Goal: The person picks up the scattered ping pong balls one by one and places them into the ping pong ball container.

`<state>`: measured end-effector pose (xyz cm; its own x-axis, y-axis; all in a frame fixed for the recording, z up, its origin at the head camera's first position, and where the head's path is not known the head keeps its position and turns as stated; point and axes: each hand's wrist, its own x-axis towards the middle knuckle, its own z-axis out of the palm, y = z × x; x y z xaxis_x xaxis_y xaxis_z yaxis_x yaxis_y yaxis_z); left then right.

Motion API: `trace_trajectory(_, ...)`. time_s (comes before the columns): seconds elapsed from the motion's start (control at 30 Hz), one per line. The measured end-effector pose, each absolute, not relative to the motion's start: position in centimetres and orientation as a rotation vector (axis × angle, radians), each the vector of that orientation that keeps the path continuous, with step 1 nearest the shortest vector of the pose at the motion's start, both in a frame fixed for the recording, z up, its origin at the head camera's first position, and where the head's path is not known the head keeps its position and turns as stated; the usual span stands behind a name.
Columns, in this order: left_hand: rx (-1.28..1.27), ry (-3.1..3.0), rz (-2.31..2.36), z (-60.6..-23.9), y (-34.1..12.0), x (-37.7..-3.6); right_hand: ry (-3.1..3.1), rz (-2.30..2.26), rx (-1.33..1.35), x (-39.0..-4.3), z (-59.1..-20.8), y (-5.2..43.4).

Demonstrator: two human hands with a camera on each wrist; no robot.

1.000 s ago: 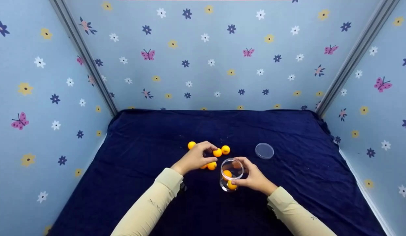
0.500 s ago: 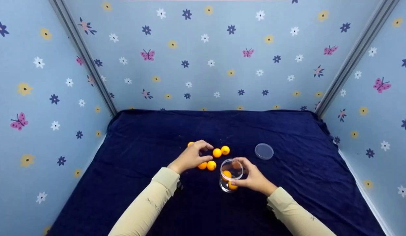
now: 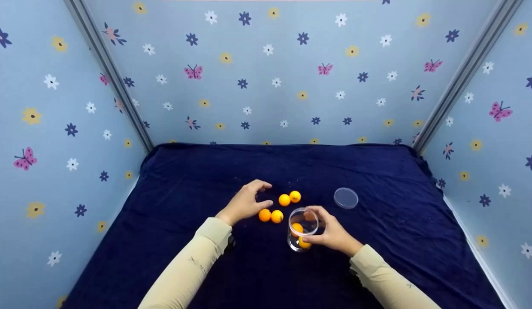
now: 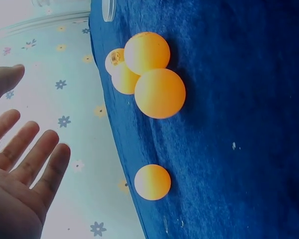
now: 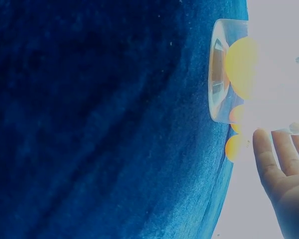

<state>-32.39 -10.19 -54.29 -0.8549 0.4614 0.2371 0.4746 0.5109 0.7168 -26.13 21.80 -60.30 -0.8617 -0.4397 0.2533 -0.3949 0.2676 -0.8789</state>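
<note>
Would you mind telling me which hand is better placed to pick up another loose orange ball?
The left hand: open beside the loose orange balls, while the right hand grips the clear jar.

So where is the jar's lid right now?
In the head view the clear lid lies flat on the dark blue cloth, right of the jar and the right hand, apart from both.

Flowered blue walls [image 3: 291, 77] — navy cloth [image 3: 184, 180]
</note>
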Motion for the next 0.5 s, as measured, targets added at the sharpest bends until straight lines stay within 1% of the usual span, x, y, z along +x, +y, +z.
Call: trace_trajectory(0.5,-0.766,-2.764,-1.190,-54.04,-11.14,-33.15,2.488,-1.665,-0.802,-26.07,-60.19,21.86)
